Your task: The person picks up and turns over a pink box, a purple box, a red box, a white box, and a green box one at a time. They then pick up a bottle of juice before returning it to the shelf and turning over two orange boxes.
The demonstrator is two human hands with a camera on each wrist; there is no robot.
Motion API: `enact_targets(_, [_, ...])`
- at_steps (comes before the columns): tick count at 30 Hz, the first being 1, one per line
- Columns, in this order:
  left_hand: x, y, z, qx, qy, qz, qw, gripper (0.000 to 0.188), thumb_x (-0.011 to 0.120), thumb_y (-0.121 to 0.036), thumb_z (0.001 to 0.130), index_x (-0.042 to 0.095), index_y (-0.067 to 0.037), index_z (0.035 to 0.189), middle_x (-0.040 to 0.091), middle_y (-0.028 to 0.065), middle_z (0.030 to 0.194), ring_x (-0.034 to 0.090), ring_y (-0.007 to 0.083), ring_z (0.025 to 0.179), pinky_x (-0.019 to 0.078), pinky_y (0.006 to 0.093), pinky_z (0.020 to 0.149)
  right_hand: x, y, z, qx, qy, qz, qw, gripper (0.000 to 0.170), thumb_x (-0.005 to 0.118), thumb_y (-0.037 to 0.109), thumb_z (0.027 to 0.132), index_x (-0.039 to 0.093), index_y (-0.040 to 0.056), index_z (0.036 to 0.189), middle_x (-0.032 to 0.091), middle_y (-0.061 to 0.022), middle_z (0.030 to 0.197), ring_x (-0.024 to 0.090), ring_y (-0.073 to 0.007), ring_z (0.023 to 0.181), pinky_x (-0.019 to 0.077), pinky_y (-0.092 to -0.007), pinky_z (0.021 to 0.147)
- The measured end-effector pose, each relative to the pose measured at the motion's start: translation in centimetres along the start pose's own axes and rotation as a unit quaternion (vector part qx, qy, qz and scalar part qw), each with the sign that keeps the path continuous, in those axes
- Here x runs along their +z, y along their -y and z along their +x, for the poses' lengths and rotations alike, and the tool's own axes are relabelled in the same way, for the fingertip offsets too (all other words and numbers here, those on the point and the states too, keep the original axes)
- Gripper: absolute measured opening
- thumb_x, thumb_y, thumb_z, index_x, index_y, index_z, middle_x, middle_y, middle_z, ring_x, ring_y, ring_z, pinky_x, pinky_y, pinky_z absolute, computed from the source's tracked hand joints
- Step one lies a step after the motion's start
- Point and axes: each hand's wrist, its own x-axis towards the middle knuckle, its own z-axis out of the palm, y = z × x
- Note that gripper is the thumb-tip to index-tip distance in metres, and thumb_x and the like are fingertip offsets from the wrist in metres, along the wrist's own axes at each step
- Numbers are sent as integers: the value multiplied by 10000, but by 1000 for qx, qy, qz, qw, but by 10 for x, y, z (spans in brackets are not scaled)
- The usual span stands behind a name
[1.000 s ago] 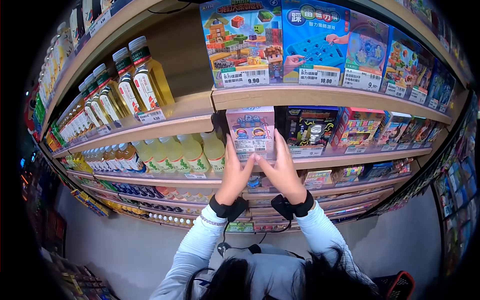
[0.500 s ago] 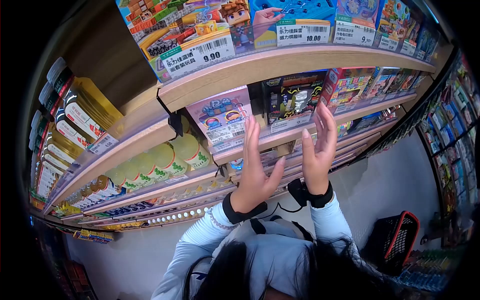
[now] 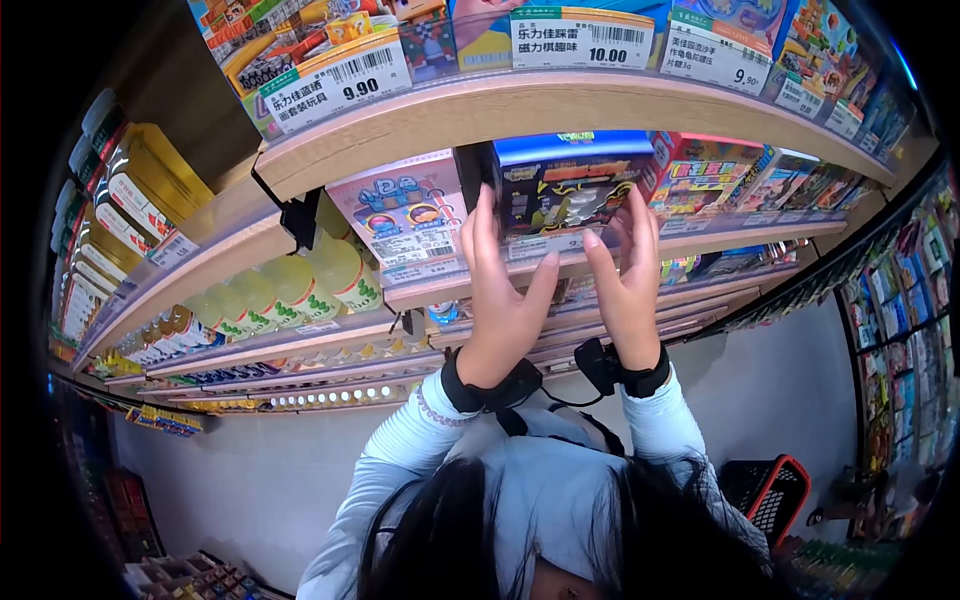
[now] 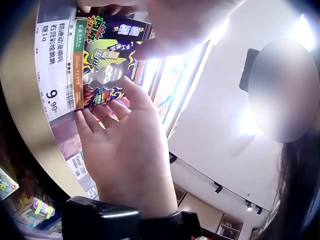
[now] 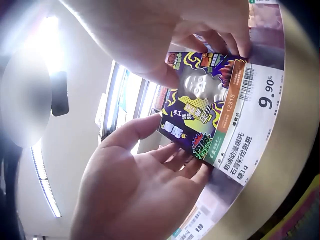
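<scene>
A dark box with a blue top (image 3: 570,185) and a silvery figure on its front stands on the middle shelf behind a price strip. At its left side is my left hand (image 3: 498,290), fingers along the edge and thumb in front. Opposite it, my right hand (image 3: 628,285) holds the right side with bent fingers. The left wrist view shows the box (image 4: 112,60) between the left hand (image 4: 185,22) above and the right hand (image 4: 127,145) below. In the right wrist view, the left hand's thumb (image 5: 142,125) touches a box corner; the right hand (image 5: 150,35) is above.
A pink box (image 3: 400,210) stands left of the dark one, a red-pink box (image 3: 705,175) right of it. The upper shelf edge (image 3: 560,100) runs just above. Bottles (image 3: 280,285) line the left shelves. A black and red basket (image 3: 770,495) is on the floor.
Both hands left the pink box, drew back apart, then came to the dark box's sides. Its blue top now shows more. The head view shifted toward the right along the shelves.
</scene>
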Motion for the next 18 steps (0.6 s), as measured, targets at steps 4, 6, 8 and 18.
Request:
enact_targets(4, [15,-11,-19,38,-75,6,996,795,673,-57,784,235,61,1436,323,208,1344,321,351,1335,261,413,1119,-8,-6,-16,27,-13,171,985,618,697,59,825,376,-47,1343,469,-148,1261,488,-256,1180,367,-364,1038])
enact_targets(6, [14,-24,-31,77,-79,95,989,795,698,-83,773,265,46,1426,319,205,1347,325,358,1337,266,418,1121,-17,-10,-28,41,-12,253,967,581,710,61,809,423,-42,1304,502,-142,1240,513,-250,1154,373,-355,1027])
enact_targets(8, [23,-27,-41,178,-120,129,968,711,769,-164,743,411,8,1332,359,166,1317,370,374,1303,312,446,1096,-36,-18,-34,-22,43,136,990,519,759,95,767,530,-32,1216,599,-144,1175,577,-243,1088,413,-372,981])
enact_targets(18, [30,-59,-58,331,-72,212,917,530,869,-188,605,615,-170,1069,486,47,1033,495,246,975,437,406,817,-86,-48,-38,-135,245,137,950,640,795,174,751,480,8,1283,602,-116,1189,607,-238,1058,475,-373,924])
